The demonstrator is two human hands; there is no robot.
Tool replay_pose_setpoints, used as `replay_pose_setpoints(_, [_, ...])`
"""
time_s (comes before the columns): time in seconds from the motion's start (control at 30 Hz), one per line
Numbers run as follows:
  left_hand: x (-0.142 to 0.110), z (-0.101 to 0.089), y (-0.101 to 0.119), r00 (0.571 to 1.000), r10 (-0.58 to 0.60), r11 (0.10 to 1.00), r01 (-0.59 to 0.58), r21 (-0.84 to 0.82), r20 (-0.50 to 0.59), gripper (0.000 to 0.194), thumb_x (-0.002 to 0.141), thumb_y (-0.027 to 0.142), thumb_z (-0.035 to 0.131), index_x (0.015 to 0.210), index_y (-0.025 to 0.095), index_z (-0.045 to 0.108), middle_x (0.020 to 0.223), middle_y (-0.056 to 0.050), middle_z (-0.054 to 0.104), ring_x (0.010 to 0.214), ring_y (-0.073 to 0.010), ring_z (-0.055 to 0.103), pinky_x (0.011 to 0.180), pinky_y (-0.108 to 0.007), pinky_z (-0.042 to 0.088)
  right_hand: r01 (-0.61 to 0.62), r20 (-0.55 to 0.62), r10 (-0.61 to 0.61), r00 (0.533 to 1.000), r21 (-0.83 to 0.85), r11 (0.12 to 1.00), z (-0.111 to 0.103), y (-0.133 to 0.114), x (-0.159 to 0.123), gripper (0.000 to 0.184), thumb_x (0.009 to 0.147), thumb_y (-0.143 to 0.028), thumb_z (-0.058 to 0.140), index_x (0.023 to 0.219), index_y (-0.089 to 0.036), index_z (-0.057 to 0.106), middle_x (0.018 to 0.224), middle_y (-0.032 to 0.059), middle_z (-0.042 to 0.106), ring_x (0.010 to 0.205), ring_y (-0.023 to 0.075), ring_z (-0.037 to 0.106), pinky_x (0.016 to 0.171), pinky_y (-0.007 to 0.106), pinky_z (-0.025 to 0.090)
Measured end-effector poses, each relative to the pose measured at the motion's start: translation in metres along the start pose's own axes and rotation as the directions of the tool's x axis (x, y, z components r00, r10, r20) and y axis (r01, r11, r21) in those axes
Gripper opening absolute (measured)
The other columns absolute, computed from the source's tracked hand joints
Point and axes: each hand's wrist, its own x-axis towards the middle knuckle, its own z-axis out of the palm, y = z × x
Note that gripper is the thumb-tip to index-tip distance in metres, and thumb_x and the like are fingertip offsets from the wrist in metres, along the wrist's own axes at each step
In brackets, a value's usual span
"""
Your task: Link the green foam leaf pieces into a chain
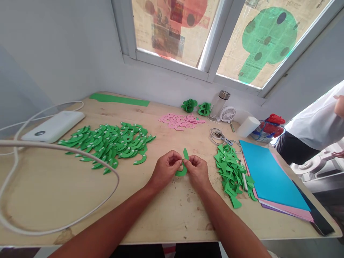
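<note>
Both hands in close, thumbs and fingertips of the left hand (168, 167) and right hand (198, 172) pinching 1 green paper piece (181, 172) between them; its pointed end stands up past the fingers, its curved end hangs below. Whether it carries a white patch: hidden by the grip, cannot tell. Main risk, as I judge it: a crease or tear at the pinch, if the 2 hands pull or twist against each other; the piece is narrow there and looks thin. If the white patches on the green curved pieces (113, 143), left of the hands, are sticky, a fingertip could catch and lift 1 askew. Right of the hands, green scraps (228, 168) share the same colour; a piece put down on that side could get lost among them. The white pen (244, 182) lies in that heap and may roll if the right forearm knocks it. White cable (32, 143) loops left of the left forearm, by the near side of the curved pieces; a snag might drag the pile. Pink cut-outs (180, 122), beyond the hands, look out of harm's way.
</note>
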Motion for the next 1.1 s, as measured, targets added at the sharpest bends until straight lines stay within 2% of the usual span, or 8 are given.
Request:
replay_pose_setpoints(0.2, [-0.001, 0.002, 0.002, 1.0, -0.015, 1.0, 0.015, -0.018, -0.021, 0.013, 0.068, 0.027, 0.061, 0.071, 0.017, 0.054, 0.065, 0.002, 0.056, 0.061, -0.012, 0.055, 0.058, -0.024, 0.05, 0.009, -0.002, -0.009, 1.0, -0.017, 1.0, 0.0, -0.001, 0.0, 0.018, 0.061, -0.033, 0.066, 0.06, -0.016, 0.059, 0.054, -0.0023, 0.056, 0.047, 0.0082, 0.041, 0.047, 0.022, 0.032])
replay_pose_setpoints(0.47, [0.0, 0.0, 0.0, 0.999, -0.041, 0.993, 0.045, -0.109, 0.034, 0.023, 0.066, 0.034, 0.068, 0.078, 0.017, 0.057, 0.07, 0.0, 0.061, 0.067, -0.0149, 0.06, 0.062, -0.028, 0.054, 0.012, 0.02, -0.012, 1.0, -0.023, 1.0, -0.001, 0.0, 0.0, 0.022, 0.062, -0.036, 0.066, 0.061, -0.016, 0.058, 0.053, -0.0027, 0.053, 0.047, 0.0087, 0.04, 0.047, 0.022, 0.032])
replay_pose_setpoints(0.6, [0.001, -0.002, 0.001, 0.998, -0.049, 0.994, 0.052, -0.101, 0.033, 0.025, 0.065, 0.036, 0.069, 0.077, 0.017, 0.059, 0.069, -0.001, 0.061, 0.067, -0.0154, 0.059, 0.061, -0.028, 0.054, 0.021, 0.034, -0.021, 0.999, -0.02, 1.0, -0.003, -0.003, -0.001, 0.023, 0.066, -0.039, 0.063, 0.064, -0.017, 0.059, 0.055, -0.0025, 0.052, 0.05, 0.0094, 0.041, 0.048, 0.022, 0.032])
replay_pose_setpoints(0.8, [0.0, -0.002, 0.001, 0.995, -0.054, 0.993, 0.062, -0.1, 0.087, 0.023, 0.066, 0.036, 0.068, 0.076, 0.017, 0.061, 0.067, 0.0, 0.058, 0.065, -0.0137, 0.057, 0.06, -0.027, 0.053, 0.08, -0.012, -0.08, 0.997, -0.039, 0.996, -0.01, -0.005, 0.002, 0.028, 0.073, -0.042, 0.056, 0.061, -0.017, 0.058, 0.055, -0.0022, 0.05, 0.054, 0.0112, 0.043, 0.052, 0.023, 0.034])
replay_pose_setpoints(0.93, [-0.001, -0.002, 0.001, 0.993, -0.054, 0.992, 0.065, -0.107, 0.103, 0.021, 0.066, 0.034, 0.068, 0.077, 0.017, 0.061, 0.066, 0.001, 0.058, 0.063, -0.0127, 0.056, 0.059, -0.025, 0.052, 0.076, 0.0, -0.076, 0.997, -0.002, 0.997, -0.011, -0.005, 0.003, 0.024, 0.072, -0.039, 0.058, 0.062, -0.017, 0.058, 0.055, -0.0028, 0.049, 0.054, 0.0106, 0.042, 0.053, 0.023, 0.033])
replay_pose_setpoints(1.1, [-0.001, -0.002, 0.002, 0.991, -0.059, 0.994, 0.069, -0.081, 0.123, 0.023, 0.067, 0.035, 0.067, 0.08, 0.017, 0.062, 0.073, -0.003, 0.062, 0.068, -0.0155, 0.058, 0.061, -0.027, 0.052, 0.069, 0.0, -0.069, 0.998, 0.025, 0.997, -0.008, -0.01, 0.0, 0.022, 0.068, -0.039, 0.062, 0.064, -0.018, 0.06, 0.057, -0.0024, 0.052, 0.055, 0.0108, 0.043, 0.055, 0.023, 0.034])
